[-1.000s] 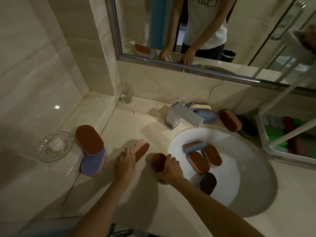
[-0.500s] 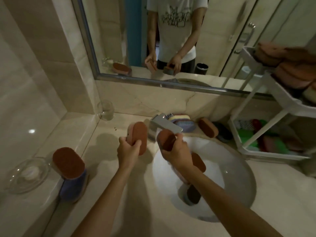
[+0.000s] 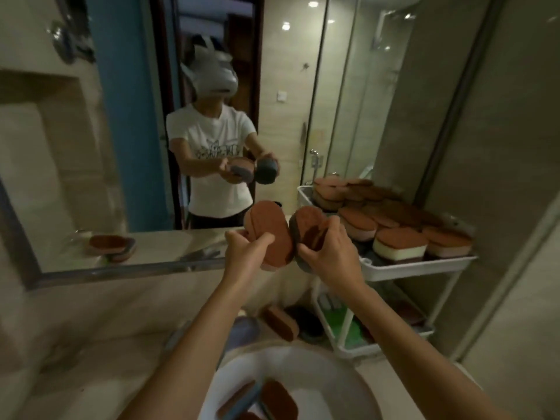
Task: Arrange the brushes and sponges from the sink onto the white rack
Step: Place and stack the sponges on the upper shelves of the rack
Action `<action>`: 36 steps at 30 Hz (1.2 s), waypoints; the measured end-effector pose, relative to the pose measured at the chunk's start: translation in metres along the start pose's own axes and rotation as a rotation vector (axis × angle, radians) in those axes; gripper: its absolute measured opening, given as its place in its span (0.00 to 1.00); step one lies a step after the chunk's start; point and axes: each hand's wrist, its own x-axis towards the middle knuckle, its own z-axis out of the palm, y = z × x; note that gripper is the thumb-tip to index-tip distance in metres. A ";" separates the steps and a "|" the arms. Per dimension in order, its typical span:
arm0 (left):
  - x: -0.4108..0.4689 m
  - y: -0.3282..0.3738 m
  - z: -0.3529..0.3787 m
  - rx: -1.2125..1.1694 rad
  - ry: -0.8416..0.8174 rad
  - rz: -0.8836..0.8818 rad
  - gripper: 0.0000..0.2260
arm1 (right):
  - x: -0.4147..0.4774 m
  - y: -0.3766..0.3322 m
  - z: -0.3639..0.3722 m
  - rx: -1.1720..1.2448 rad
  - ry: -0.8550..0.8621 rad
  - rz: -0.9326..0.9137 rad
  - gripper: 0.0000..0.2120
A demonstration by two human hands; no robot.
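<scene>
Holding one sponge apiece, both hands are raised above the counter (image 3: 91, 344) and just left of the white rack (image 3: 415, 266). The left hand (image 3: 242, 256) pinches a pink-backed sponge (image 3: 269, 234) from below, thumb across its brown scouring face. That sponge stands nearly upright, its long axis running from upper left down to lower right and its brown face turned toward the camera. Touching it or nearly so, the dark-backed sponge (image 3: 309, 228) sits in the right hand (image 3: 330, 253), whose fingers curl over the brown face; its long axis also runs near vertical, leaning slightly to the right at the top.

The main risk, as I judge it, lies on the rack's top tier. It is already crowded with stacked sponges (image 3: 400, 241), some piled two deep and close to the front lip. Pushing two more in together could nudge a stack over the edge, or leave the new ones perched on a slope and sliding off. The left grip looks shallow, held mostly at the lower end, so a quick swing rightward could let that sponge tip out and drop toward the sink (image 3: 318, 371), where more sponges (image 3: 278, 395) still wait. Both would probably need turning flat, brown face up, to match the rows.
</scene>
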 end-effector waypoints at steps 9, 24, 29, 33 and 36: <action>0.029 0.040 0.125 -0.110 -0.217 -0.074 0.21 | 0.083 0.087 -0.081 -0.039 0.104 0.047 0.18; 0.083 0.024 0.218 0.041 -0.195 -0.168 0.24 | 0.162 0.182 -0.100 -0.086 -0.035 0.060 0.24; 0.086 0.018 0.221 0.080 -0.167 -0.154 0.22 | 0.168 0.190 -0.097 -0.065 -0.045 0.043 0.27; 0.089 0.018 0.223 0.198 -0.161 -0.116 0.22 | 0.172 0.195 -0.093 -0.069 -0.059 0.036 0.28; 0.091 0.016 0.223 0.247 -0.136 -0.102 0.22 | 0.173 0.196 -0.091 -0.081 -0.060 0.041 0.29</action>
